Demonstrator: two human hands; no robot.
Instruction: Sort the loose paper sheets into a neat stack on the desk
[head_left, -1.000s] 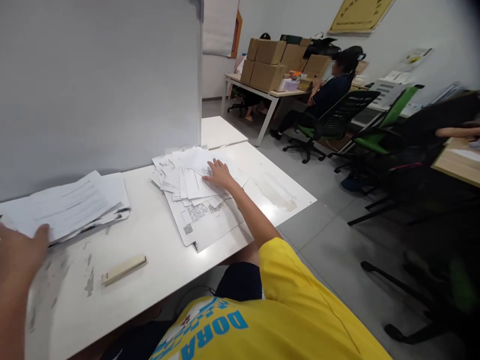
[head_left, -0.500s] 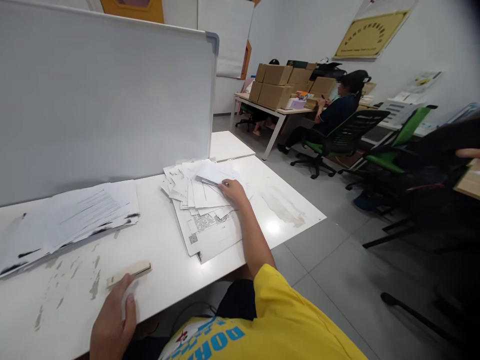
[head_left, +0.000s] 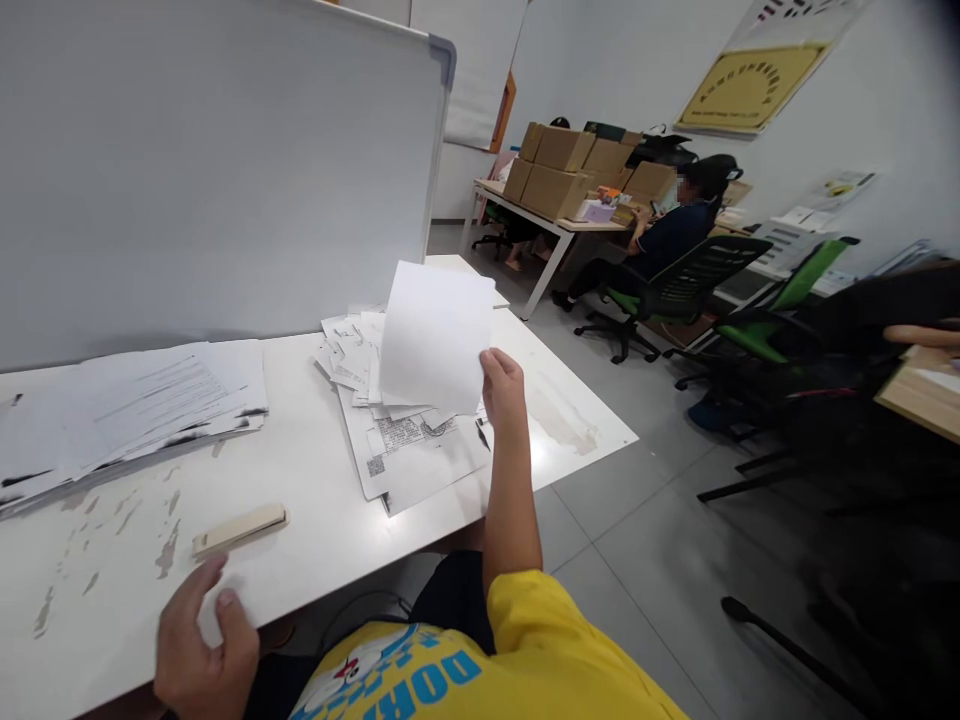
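My right hand (head_left: 502,385) pinches the right edge of a white sheet of paper (head_left: 436,335), raised and slightly curved above the table. Beneath it spreads a loose pile of printed papers (head_left: 409,440), some with drawings and a square code; the raised sheet hides part of it. My left hand (head_left: 206,640) is at the table's front edge with thumb and forefinger apart, holding nothing. Just beyond its fingertips a cream-coloured stapler (head_left: 240,528) lies on the white table (head_left: 300,560), apart from the hand.
A stack of papers with black-smudged edges (head_left: 150,410) lies at the left. Behind it stands a whiteboard (head_left: 225,170). Farther back, cardboard boxes (head_left: 555,190) sit on another table, where a person (head_left: 686,225) sits in an office chair (head_left: 690,290).
My right hand has lifted a sheet off the pile and swung it upright. My left hand has come away from the stapler, drawing back toward me.
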